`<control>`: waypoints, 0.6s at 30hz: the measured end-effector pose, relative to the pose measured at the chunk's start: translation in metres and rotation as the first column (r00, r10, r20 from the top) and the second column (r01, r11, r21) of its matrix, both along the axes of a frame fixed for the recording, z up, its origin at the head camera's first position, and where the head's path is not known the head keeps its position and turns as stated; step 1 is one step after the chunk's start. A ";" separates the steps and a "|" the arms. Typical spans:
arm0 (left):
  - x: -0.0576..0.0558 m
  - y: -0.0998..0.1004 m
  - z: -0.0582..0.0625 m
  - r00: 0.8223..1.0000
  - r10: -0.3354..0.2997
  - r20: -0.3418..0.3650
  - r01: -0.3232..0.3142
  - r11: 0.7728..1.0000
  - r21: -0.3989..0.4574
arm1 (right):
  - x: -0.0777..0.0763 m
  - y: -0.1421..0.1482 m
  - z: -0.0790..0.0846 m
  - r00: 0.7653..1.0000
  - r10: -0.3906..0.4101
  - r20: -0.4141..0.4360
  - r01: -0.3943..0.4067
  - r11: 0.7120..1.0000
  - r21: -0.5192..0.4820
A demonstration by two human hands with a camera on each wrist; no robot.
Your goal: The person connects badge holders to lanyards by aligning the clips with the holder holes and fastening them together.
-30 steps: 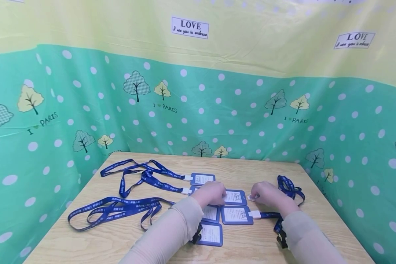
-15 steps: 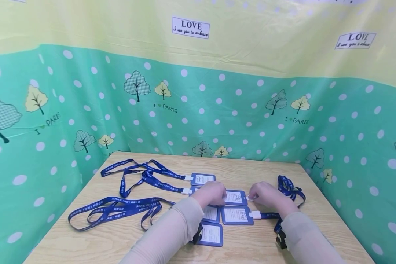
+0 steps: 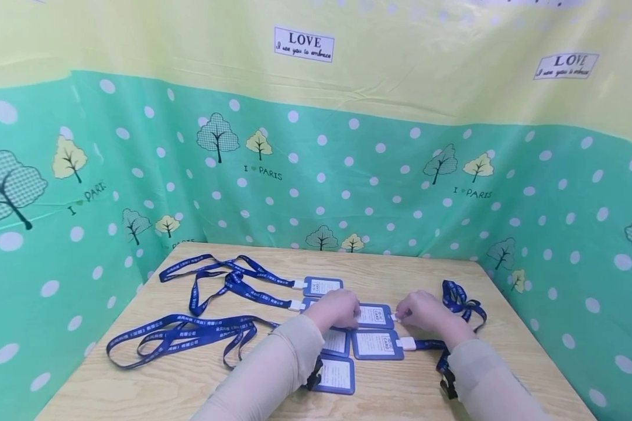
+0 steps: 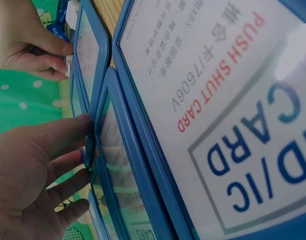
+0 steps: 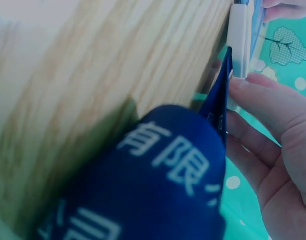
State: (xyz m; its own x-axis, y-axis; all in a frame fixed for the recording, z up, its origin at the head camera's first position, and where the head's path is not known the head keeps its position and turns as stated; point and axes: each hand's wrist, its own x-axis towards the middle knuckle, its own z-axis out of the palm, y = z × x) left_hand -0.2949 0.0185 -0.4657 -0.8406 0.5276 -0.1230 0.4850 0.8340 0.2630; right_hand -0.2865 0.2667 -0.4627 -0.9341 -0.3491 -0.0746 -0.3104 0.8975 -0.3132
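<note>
Several blue card holders with white cards lie in two columns on the table. My left hand [image 3: 337, 308] pinches the left end of the upper right card holder [image 3: 375, 316], its thumb on the rim in the left wrist view. At that holder's other end, my right hand [image 3: 423, 313] pinches a white lanyard clip [image 3: 393, 317], which meets the holder's slotted end; whether it is fastened is hidden by the fingers. Just below lies another card holder [image 3: 376, 344], joined by a white clip [image 3: 408, 343] to a blue lanyard. My left hand partly covers a holder in the left column.
Blue lanyards [image 3: 189, 333] with white print spread over the left of the wooden table [image 3: 189, 386]. A bunched lanyard [image 3: 460, 301] lies right of my right hand. Black buckles [image 3: 449, 386] sit near both forearms. A green and yellow curtain [image 3: 274, 193] surrounds the table.
My right hand has shifted slightly left, bringing the white clip from just short of the card holder up to its end. The left hand stays where it was.
</note>
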 end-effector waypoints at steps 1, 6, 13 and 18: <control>0.000 0.000 0.000 1.000 0.002 0.005 -0.002 1.000 0.003 | 0.000 0.000 0.000 1.000 0.000 0.004 0.000 1.000 -0.004; 0.000 0.001 0.001 1.000 0.004 0.013 -0.004 1.000 0.012 | 0.000 0.002 -0.003 1.000 0.005 0.014 -0.004 1.000 -0.021; -0.001 0.001 0.002 1.000 0.007 0.002 -0.007 1.000 0.007 | -0.003 0.000 -0.002 0.999 -0.026 0.042 0.028 0.999 -0.030; -0.002 0.002 0.004 1.000 0.004 0.004 -0.004 1.000 0.008 | -0.005 0.001 -0.001 0.998 -0.049 0.030 0.049 0.999 -0.007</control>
